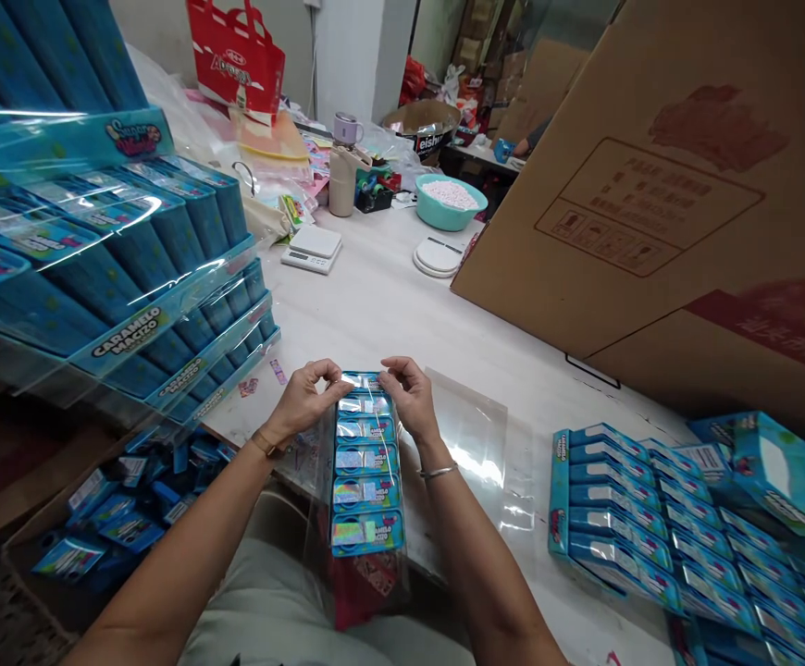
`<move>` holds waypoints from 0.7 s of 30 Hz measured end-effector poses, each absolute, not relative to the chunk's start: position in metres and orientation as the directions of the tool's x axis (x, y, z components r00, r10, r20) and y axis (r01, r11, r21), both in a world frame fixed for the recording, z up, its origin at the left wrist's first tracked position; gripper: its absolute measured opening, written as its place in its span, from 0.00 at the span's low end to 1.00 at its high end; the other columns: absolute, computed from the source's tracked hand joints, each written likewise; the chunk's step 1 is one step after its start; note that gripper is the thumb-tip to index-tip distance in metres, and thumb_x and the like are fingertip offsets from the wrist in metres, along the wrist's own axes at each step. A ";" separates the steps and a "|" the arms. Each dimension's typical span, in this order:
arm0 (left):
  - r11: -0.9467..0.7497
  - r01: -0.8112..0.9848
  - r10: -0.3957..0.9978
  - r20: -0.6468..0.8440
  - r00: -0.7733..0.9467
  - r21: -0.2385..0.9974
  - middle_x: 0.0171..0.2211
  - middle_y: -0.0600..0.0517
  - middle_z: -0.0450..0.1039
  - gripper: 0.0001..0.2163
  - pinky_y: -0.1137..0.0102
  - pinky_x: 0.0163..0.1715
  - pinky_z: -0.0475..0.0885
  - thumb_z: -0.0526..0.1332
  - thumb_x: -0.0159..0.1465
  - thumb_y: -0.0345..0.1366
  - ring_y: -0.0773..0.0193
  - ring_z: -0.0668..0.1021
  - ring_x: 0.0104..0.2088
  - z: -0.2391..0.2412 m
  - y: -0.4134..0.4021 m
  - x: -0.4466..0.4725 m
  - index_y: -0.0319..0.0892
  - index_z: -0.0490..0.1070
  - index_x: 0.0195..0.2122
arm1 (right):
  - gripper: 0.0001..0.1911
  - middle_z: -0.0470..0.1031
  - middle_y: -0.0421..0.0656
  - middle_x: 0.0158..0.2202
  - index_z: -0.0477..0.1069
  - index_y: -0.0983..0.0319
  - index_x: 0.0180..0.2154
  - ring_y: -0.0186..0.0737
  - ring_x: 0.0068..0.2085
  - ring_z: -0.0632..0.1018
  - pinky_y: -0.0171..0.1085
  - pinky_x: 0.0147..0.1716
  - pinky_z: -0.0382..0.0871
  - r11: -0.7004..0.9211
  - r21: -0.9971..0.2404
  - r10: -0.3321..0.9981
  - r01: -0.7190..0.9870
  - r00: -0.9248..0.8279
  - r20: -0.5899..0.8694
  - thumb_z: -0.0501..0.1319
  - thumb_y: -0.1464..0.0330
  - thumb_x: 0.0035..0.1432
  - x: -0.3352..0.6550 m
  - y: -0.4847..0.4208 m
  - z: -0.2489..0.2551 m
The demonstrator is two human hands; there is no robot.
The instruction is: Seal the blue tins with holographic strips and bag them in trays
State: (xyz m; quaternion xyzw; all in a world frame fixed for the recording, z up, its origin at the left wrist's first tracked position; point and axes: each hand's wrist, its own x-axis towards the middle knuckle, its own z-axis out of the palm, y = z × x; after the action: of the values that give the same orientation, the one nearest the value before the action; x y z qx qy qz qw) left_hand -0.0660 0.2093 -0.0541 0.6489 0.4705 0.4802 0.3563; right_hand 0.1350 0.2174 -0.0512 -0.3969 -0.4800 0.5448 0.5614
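Both your hands, left (303,400) and right (409,396), pinch the pack's (366,462) far end; its loose film (319,518) could slip, spilling boxes off the table's (375,305) near edge.

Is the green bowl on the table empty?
No, the green bowl is filled with small white and pink pieces nearly up to its rim.

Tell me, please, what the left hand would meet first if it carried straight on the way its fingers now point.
The left hand points right, across the top of the blue candy pack. It would most likely meet the right hand first, pinching the same top edge just opposite. Depth is hard to judge, but the gap between them looks small.
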 end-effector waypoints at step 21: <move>-0.247 0.333 0.953 0.166 0.254 0.910 0.32 0.54 0.71 0.14 0.69 0.36 0.66 0.73 0.53 0.42 0.61 0.72 0.34 -0.031 0.210 -0.076 0.45 0.75 0.39 | 0.12 0.68 0.39 0.33 0.75 0.56 0.40 0.36 0.32 0.68 0.35 0.32 0.64 0.022 -0.943 0.995 -0.331 -0.084 0.053 0.69 0.62 0.53 0.135 0.227 -0.058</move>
State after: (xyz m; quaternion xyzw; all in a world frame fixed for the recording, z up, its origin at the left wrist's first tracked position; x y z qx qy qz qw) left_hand -0.0764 0.2097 -0.0310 0.6857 0.4687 0.3917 0.3959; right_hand 0.1355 0.2275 -0.0582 -0.3762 -0.4414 0.5892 0.5625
